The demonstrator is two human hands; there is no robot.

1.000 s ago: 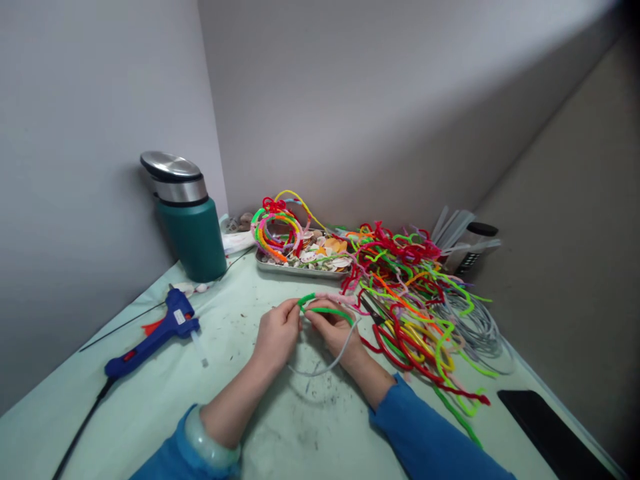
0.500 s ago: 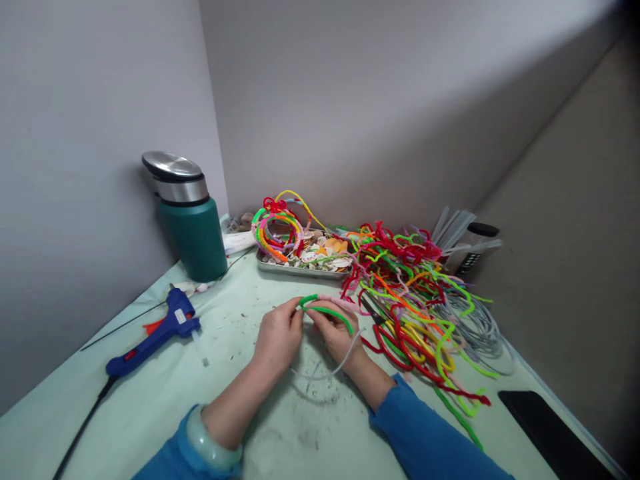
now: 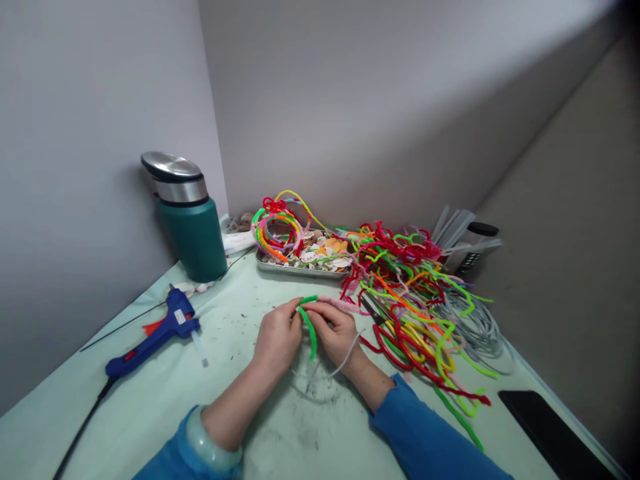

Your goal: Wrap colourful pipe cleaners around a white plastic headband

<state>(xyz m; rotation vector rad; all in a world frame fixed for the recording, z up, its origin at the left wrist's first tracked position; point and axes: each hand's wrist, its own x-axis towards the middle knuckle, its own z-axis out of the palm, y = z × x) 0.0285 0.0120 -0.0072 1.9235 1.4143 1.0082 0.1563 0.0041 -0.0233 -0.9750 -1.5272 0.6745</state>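
Observation:
Both hands meet over the middle of the table. My left hand (image 3: 277, 339) is closed, its thumb and fingertips pinching a green pipe cleaner (image 3: 313, 337) that bends over a wire; the loose end hangs down between the hands. My right hand (image 3: 341, 333) is closed too, with fingers around the part of the wire wrapped in a pink pipe cleaner (image 3: 340, 305). From there the bare grey wire (image 3: 345, 363) curves below the right hand and back toward the left wrist. The fingertips partly hide where green meets pink.
On the left lie a blue glue gun (image 3: 155, 337) and a green bottle (image 3: 194, 233). Behind the hands, a metal tray (image 3: 300, 272) holds shells and colourful rings. To the right are tangled pipe cleaners (image 3: 400, 260), scissors (image 3: 377, 310), a grey wire coil (image 3: 483, 327) and a black phone-like slab (image 3: 545, 427).
The green pipe cleaner's loose end has swung from over the right hand to hanging down between both hands. The right fingers have shifted slightly; the left hand is nearly still.

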